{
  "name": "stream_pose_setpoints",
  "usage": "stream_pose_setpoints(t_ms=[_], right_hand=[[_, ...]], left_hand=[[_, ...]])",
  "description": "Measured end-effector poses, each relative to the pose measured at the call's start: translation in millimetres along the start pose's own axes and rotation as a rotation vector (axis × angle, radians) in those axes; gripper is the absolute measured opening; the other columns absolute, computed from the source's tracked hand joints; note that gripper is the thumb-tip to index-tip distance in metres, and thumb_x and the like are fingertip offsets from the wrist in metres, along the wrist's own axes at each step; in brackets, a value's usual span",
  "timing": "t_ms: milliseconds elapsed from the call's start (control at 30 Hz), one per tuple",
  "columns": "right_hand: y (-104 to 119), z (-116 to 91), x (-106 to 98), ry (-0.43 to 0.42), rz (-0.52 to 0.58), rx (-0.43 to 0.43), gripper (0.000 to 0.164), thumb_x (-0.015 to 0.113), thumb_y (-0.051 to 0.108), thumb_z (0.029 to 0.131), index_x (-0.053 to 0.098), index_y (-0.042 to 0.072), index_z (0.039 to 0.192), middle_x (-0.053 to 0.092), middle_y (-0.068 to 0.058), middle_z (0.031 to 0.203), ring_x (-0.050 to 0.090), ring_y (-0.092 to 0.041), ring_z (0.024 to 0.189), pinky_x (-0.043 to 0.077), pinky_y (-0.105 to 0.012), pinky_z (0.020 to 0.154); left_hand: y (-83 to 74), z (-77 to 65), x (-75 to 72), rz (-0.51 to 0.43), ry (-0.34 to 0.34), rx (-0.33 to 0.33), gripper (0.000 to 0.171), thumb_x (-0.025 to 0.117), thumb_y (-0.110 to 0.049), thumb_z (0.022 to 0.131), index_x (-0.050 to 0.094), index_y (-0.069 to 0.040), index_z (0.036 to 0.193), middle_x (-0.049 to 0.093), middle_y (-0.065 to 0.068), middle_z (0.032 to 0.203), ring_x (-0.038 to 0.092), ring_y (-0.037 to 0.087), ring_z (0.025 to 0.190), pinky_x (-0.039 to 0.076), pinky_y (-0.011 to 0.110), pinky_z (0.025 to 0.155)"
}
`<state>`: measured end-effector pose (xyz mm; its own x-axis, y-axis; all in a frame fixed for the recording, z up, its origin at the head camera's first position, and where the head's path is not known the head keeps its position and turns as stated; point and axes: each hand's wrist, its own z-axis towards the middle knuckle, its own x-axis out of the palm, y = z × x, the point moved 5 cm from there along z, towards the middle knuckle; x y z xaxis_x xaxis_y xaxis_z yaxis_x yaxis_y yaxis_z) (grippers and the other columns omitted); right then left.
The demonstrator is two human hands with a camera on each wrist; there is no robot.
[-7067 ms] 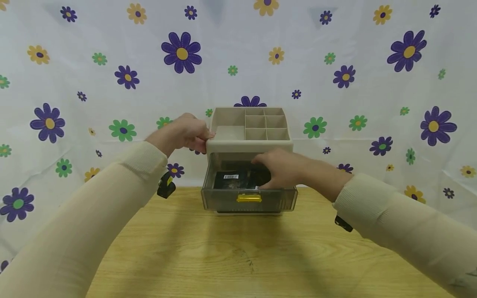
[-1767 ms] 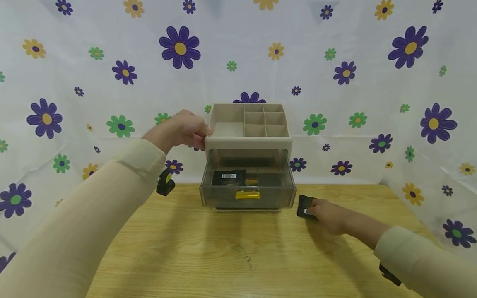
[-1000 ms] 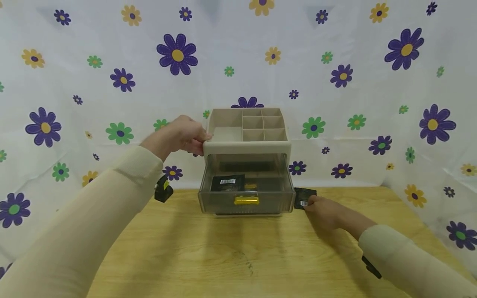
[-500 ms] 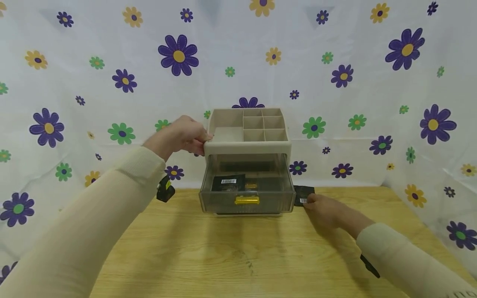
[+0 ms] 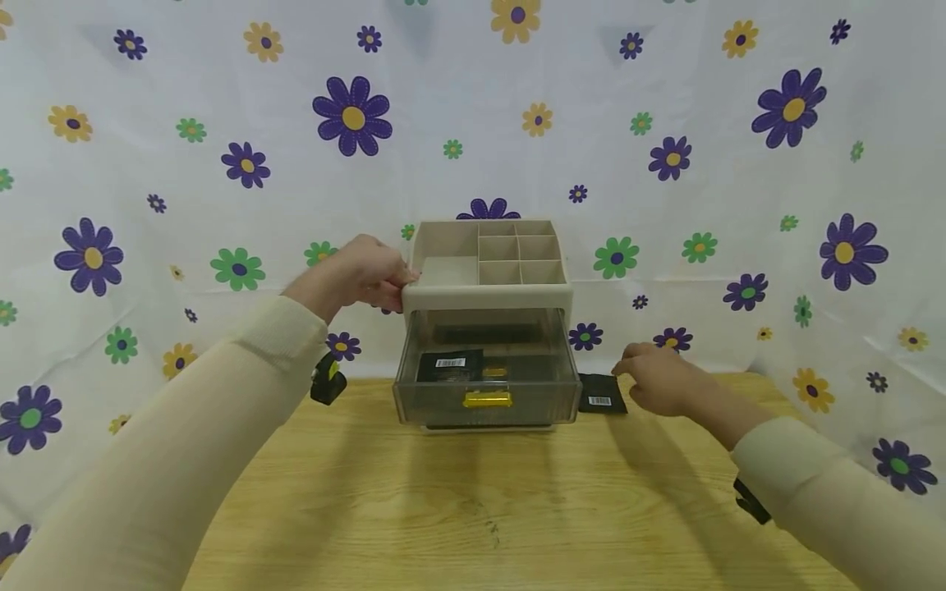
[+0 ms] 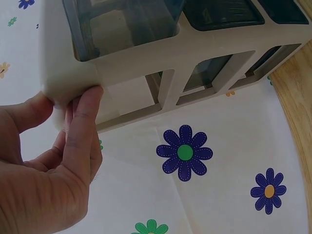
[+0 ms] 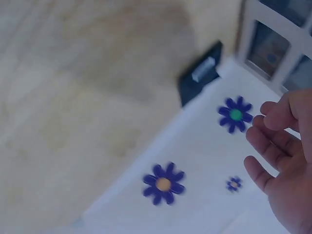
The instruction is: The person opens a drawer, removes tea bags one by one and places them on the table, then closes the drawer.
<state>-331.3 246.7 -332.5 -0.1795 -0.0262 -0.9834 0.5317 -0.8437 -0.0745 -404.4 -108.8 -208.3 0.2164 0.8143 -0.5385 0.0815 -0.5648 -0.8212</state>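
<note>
Lying just clear of the right grip (image 5: 663, 381) is a black packet (image 5: 602, 392).

The left hand (image 5: 369, 271) grips the organizer (image 5: 488, 296) by its upper left corner. The drawer (image 5: 432, 406) stands pulled out, a packet (image 5: 449, 369) inside. A second packet (image 5: 602, 388) (barcode label (image 5: 600, 401) showing) lies on the table (image 5: 369, 509) just right of the drawer, the right hand (image 5: 663, 380) near it.

Head view was softly, evenly lit; faint shadows fell nearward across the wood-grain tabletop (image 5: 443, 509). Left wrist view ran dimmer, fairly sharp. Right wrist view was hazy and blurred, smearing the black packet (image 7: 191, 90) and what looked like its label (image 7: 204, 69).
</note>
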Motion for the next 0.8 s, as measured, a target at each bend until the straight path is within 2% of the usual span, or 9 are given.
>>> stream_pose_setpoints(t_ms=[133,267,400,467,533,600,800], right_hand=[[3.0,3.8,-46.5,-0.089,-0.067,0.008,0.037,0.056,0.001,0.075,0.064,0.009,0.11,0.061,-0.009,0.101,0.057,-0.026,0.091,0.053,-0.042,0.076],[12.5,9.1,-93.5,-0.256,-0.123,-0.015,0.033,0.058,0.003,0.076,0.065,0.011,0.108,0.062,-0.007,0.099,0.058,-0.022,0.087,0.054,-0.037,0.071],[34.2,17.9,-130.7,-0.457,-0.094,-0.116,0.025,0.058,0.006,0.078,0.065,0.01,0.102,0.063,-0.006,0.094,0.057,-0.019,0.082,0.055,-0.034,0.066],[49.6,23.1,-143.3,-0.516,-0.073,-0.188,0.023,0.059,0.007,0.079,0.066,0.01,0.1,0.063,-0.005,0.092,0.056,-0.017,0.081,0.055,-0.034,0.066],[66.6,29.1,-152.1,-0.534,-0.052,-0.254,0.021,0.061,0.009,0.079,0.066,0.009,0.1,0.063,-0.005,0.091,0.056,-0.017,0.082,0.054,-0.034,0.069],[83.0,35.5,-156.9,-0.512,-0.03,-0.295,0.021,0.062,0.01,0.08,0.066,0.009,0.101,0.062,-0.005,0.092,0.055,-0.017,0.084,0.053,-0.034,0.071],[124.5,56.3,-151.2,-0.348,0.115,-0.339,0.018,0.067,0.016,0.082,0.066,0.015,0.1,0.065,0.003,0.097,0.057,-0.01,0.086,0.052,-0.028,0.074]], left_hand=[[-0.1,1.5,2.4,0.002,0.001,0.02,0.036,0.058,-0.017,0.089,0.049,0.001,0.118,0.054,0.02,0.11,0.064,0.027,0.083,0.056,0.033,0.07],[1.5,2.3,0.9,0.008,0.002,0.02,0.036,0.059,-0.018,0.088,0.048,0.001,0.118,0.054,0.02,0.11,0.063,0.027,0.083,0.056,0.032,0.07],[4.1,1.6,-3.7,-0.001,0.005,0.015,0.037,0.059,-0.017,0.088,0.048,0.002,0.118,0.054,0.02,0.111,0.063,0.028,0.084,0.056,0.033,0.071],[4.7,0.7,-5.0,-0.01,0.007,0.015,0.037,0.059,-0.016,0.089,0.048,0.002,0.119,0.054,0.021,0.111,0.063,0.028,0.084,0.056,0.033,0.071],[4.8,0.3,-5.2,-0.016,0.011,0.017,0.037,0.058,-0.016,0.089,0.048,0.003,0.119,0.054,0.021,0.111,0.063,0.028,0.085,0.056,0.034,0.072],[4.2,-0.1,-4.6,-0.021,0.012,0.021,0.036,0.057,-0.015,0.089,0.048,0.003,0.118,0.054,0.022,0.11,0.063,0.028,0.085,0.056,0.034,0.072],[1.5,1.5,-0.9,-0.013,0.019,0.027,0.034,0.058,-0.015,0.089,0.049,0.003,0.116,0.055,0.021,0.109,0.063,0.028,0.084,0.056,0.033,0.071]])
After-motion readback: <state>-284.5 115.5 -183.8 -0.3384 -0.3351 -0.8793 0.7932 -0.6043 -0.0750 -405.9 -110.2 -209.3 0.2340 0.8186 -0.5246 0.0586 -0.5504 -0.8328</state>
